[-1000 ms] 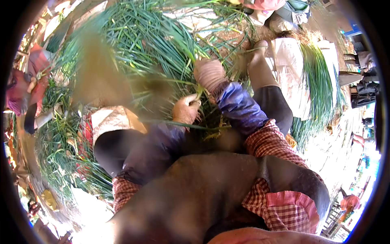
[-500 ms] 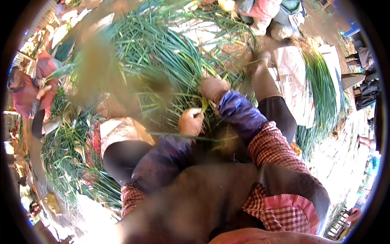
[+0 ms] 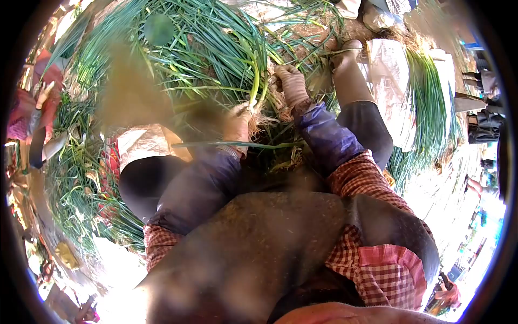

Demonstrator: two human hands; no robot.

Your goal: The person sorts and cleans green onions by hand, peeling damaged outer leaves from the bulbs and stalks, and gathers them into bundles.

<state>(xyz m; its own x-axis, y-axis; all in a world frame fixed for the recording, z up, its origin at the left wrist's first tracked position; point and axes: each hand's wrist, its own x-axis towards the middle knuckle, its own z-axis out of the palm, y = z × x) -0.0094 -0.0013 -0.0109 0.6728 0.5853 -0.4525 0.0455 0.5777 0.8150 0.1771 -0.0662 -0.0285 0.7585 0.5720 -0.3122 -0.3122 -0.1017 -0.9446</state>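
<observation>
My left hand (image 3: 236, 123), in a pale glove, is closed around the lower stems of a green onion (image 3: 254, 81). Its pale stems and stringy roots show beside the fingers, and its leaves point away from me. Just to the right, my gloved right hand (image 3: 292, 85) has its fingers curled at the pale base of more green onions (image 3: 271, 70); a root clump hangs below them. How many stalks it grips is hidden. Beyond both hands lies a large heap of green onions (image 3: 205, 40). One long loose leaf (image 3: 253, 144) crosses in front of my left wrist.
At the right, a bundle of green onions (image 3: 429, 92) lies by a pale sack (image 3: 387, 81). More onions (image 3: 81, 183) cover the ground at left, near another person's arm (image 3: 40, 108). My booted leg (image 3: 348, 75) stretches forward. Smudges blur part of the view.
Both hands have moved forward, away from my body. A green onion with roots now shows upright in my left hand. The view has shifted, and the heap appears higher.
</observation>
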